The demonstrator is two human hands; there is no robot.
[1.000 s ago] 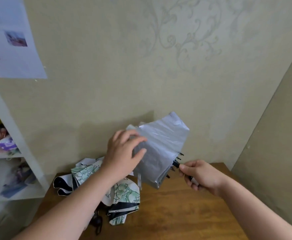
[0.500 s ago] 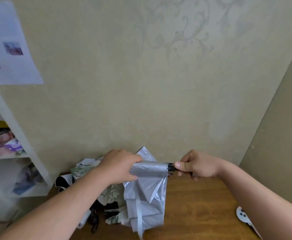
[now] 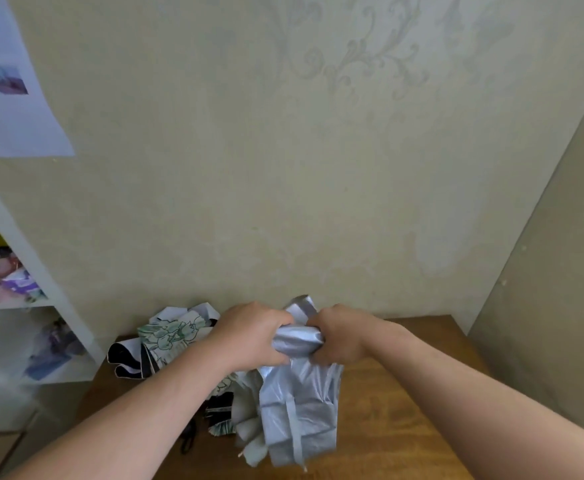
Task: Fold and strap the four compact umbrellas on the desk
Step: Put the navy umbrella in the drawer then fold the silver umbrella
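Note:
A silver compact umbrella [image 3: 299, 403] is held level above the wooden desk [image 3: 397, 410]. My left hand [image 3: 252, 336] grips its rolled body from the left. My right hand [image 3: 340, 336] grips the right end, close against the left hand. Loose silver canopy folds and a narrow strap hang down from between my hands. A white umbrella with green leaf print and black trim [image 3: 169, 336] lies unfolded on the desk behind my left forearm, partly hidden.
A patterned wall stands directly behind the desk. A white shelf unit [image 3: 17, 306] with coloured items is on the left. A paper sheet [image 3: 10, 98] hangs on the wall at upper left. Another wall closes the right side.
The umbrella went from tilted with its canopy up to level and lower. My right hand slid left along it until both hands sit close together; more canopy hangs down.

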